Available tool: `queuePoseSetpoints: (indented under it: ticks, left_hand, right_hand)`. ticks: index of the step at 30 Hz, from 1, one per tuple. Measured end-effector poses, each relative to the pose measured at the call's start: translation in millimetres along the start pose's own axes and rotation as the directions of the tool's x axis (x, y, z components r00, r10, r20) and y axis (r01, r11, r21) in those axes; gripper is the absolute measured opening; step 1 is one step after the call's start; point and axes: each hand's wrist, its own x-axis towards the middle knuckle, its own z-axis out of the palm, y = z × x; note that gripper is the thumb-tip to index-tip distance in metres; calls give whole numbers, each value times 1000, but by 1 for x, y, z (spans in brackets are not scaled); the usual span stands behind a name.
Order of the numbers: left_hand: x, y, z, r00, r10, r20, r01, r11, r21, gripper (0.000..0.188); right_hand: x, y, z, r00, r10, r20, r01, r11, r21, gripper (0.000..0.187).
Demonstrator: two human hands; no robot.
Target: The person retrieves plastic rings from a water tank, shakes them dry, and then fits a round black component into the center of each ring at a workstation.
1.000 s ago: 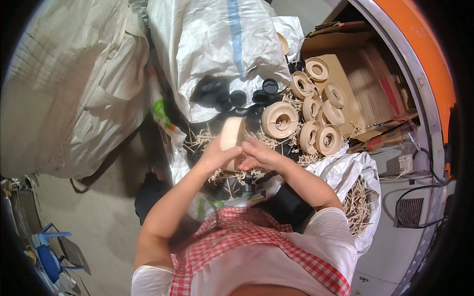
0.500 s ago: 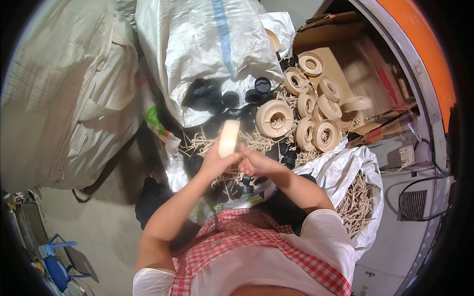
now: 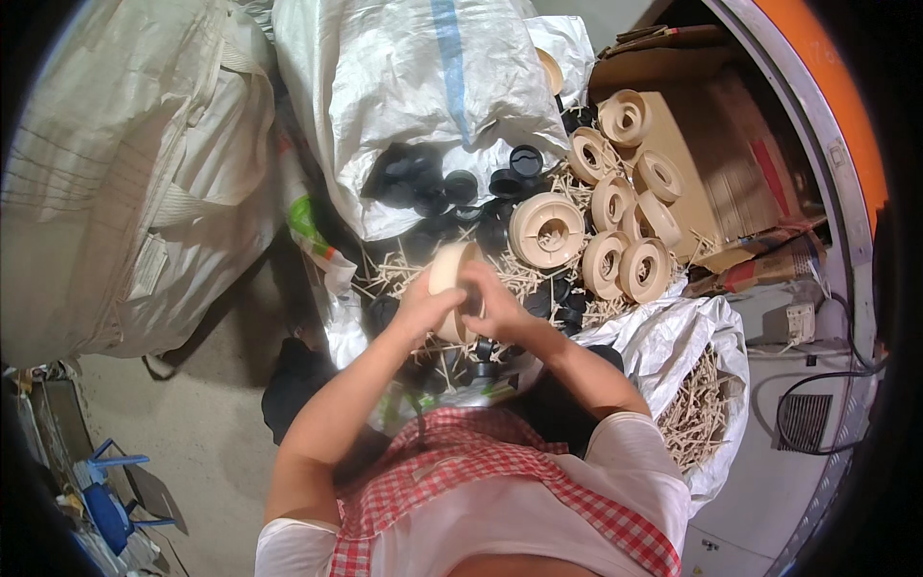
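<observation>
In front of my lap, a round beige plastic ring (image 3: 448, 270) stands on edge, held by my left hand (image 3: 419, 310) with the thumb across its rim. My right hand (image 3: 500, 310) is closed against the ring's right side, fingertips curled in at its hollow face; what lies under them is hidden. Below and beyond my hands lie thin beige plastic sticks (image 3: 519, 277) and several black round caps (image 3: 460, 185). A larger beige flanged wheel (image 3: 546, 231) rests face up to the right of my hands.
Several similar beige rings (image 3: 644, 269) are heaped at the right, beside an open cardboard box (image 3: 687, 144). A white sack (image 3: 697, 413) of sticks is by my right elbow. Big white woven sacks (image 3: 385, 87) stand ahead and left. A blue chair (image 3: 111, 514) is at lower left.
My right hand has moved up onto the ring, its fingers now at the hollow side. The ring has turned to show more of its inside. At the right, one ring has left the box area.
</observation>
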Motion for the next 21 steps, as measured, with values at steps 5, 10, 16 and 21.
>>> queuePoseSetpoints:
  ticks: [5, 10, 16, 21]
  left_hand:
    - [-8, 21, 12, 996, -44, 82, 38, 997, 74, 43]
    - [-13, -1, 14, 951, 305, 55, -307, 900, 310, 57]
    - [16, -47, -14, 936, -209, -285, 267, 946, 184, 90]
    - [9, -41, -10, 930, 266, -255, 45, 605, 795, 84]
  right_hand:
    - [9, -38, -24, 956, 278, 95, -293, 925, 243, 48]
    - [-12, 18, -42, 617, 593, 518, -772, 328, 544, 53]
    - [-11, 96, -44, 681, 144, -718, -654, 560, -508, 60]
    - [-6, 105, -68, 750, 402, -526, -655, 561, -506, 61]
